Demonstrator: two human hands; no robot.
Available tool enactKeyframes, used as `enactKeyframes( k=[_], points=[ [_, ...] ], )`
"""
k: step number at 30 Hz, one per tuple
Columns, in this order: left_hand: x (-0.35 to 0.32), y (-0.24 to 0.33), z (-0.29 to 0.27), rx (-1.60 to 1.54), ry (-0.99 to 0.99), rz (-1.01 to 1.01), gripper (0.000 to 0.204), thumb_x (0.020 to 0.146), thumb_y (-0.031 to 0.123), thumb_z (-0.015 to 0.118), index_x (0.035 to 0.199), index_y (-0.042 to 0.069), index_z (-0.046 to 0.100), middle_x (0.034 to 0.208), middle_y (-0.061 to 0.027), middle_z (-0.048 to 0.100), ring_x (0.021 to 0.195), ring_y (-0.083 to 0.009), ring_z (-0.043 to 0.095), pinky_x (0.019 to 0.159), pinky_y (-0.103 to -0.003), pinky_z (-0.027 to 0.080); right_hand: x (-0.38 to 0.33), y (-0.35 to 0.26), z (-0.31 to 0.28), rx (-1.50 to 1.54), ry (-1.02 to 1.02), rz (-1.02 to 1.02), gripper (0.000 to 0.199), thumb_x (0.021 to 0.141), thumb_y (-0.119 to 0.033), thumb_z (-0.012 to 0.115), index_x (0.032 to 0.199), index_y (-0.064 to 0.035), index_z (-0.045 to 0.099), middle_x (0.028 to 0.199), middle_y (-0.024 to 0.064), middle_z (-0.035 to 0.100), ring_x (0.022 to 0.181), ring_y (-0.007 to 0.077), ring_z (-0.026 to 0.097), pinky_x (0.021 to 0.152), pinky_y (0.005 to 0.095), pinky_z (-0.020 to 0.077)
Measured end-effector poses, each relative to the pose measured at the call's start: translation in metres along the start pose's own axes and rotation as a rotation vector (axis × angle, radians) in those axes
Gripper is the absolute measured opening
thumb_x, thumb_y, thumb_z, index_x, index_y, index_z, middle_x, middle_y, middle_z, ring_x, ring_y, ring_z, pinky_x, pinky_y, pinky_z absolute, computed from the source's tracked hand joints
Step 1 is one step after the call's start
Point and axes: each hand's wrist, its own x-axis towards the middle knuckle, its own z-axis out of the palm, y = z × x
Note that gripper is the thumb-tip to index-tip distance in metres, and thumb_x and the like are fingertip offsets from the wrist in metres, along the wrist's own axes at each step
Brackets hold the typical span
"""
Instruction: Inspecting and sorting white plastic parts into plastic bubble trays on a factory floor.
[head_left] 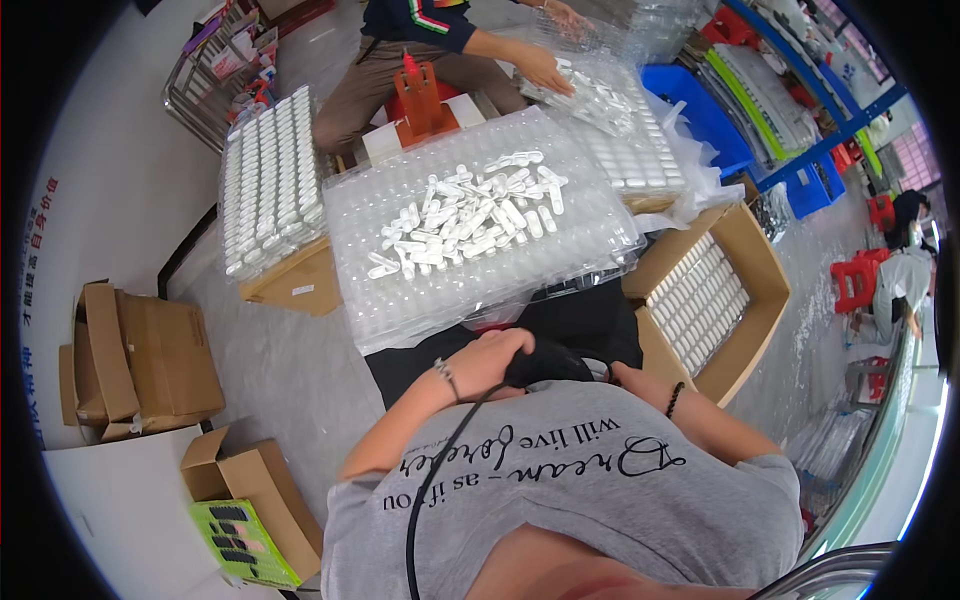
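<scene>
My left hand (492, 352) is curled around a black object (548, 362) held close to my chest, and a black cable (440, 455) runs down from it over my grey shirt. Just right of that object, only the edge of my right hand (628, 377) shows; its fingers are hidden, and a dark bead bracelet (677, 398) sits on that wrist. Directly in front of my hands lies a large clear blister tray (400, 300) with a heap of small white capsule-shaped parts (465, 222) on its middle.
A filled tray of white parts (268, 180) rests on a cardboard box at left, and an open box with more trays (700, 300) stands at right. Across from me, a seated person's hand (545, 70) rests on other trays. Cardboard boxes (140, 360) stand on the floor at left.
</scene>
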Motion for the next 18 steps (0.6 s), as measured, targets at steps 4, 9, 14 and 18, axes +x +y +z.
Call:
enactKeyframes(
  k=[4,9,14,18],
  points=[
    [0.051,0.020,-0.005,0.156,-0.357,-0.026,0.083,0.067,0.009,0.079,0.139,0.007,0.038,0.135,-0.0141,0.048,0.123,-0.0343,0.047,0.102,-0.039,0.039,-0.016,0.049,0.008,-0.325,-0.018,0.169,0.024,0.091,-0.023,0.055,0.105,-0.0049,0.060,0.100,0.0138,0.067,0.098,0.0192,0.061,0.082,0.0358,0.0482],
    [0.077,0.019,-0.010,0.091,-0.494,0.072,0.085,0.064,0.020,0.083,0.137,0.008,0.041,0.135,-0.0138,0.048,0.125,-0.0326,0.047,0.104,-0.038,0.038,-0.028,0.100,0.029,-0.166,0.073,0.114,0.024,0.091,-0.022,0.054,0.107,-0.0043,0.060,0.102,0.0129,0.067,0.097,0.0184,0.061,0.083,0.0349,0.0479],
    [0.061,-0.008,-0.016,-0.077,-0.439,-0.044,0.087,0.065,0.029,0.084,0.138,0.010,0.040,0.134,-0.0172,0.047,0.125,-0.0309,0.046,0.105,-0.037,0.037,-0.018,0.127,0.047,0.057,0.159,0.079,0.024,0.091,-0.020,0.054,0.108,-0.0035,0.061,0.103,0.0118,0.067,0.097,0.0173,0.061,0.084,0.0337,0.0476],
    [0.043,-0.021,-0.016,-0.126,-0.348,-0.096,0.086,0.069,0.037,0.082,0.138,0.010,0.040,0.133,-0.0190,0.046,0.124,-0.0335,0.045,0.104,-0.037,0.037,-0.021,0.140,0.065,0.235,0.205,0.057,0.025,0.091,-0.018,0.053,0.110,-0.0028,0.061,0.105,0.0109,0.067,0.097,0.0165,0.061,0.084,0.0328,0.0474]
  ],
)
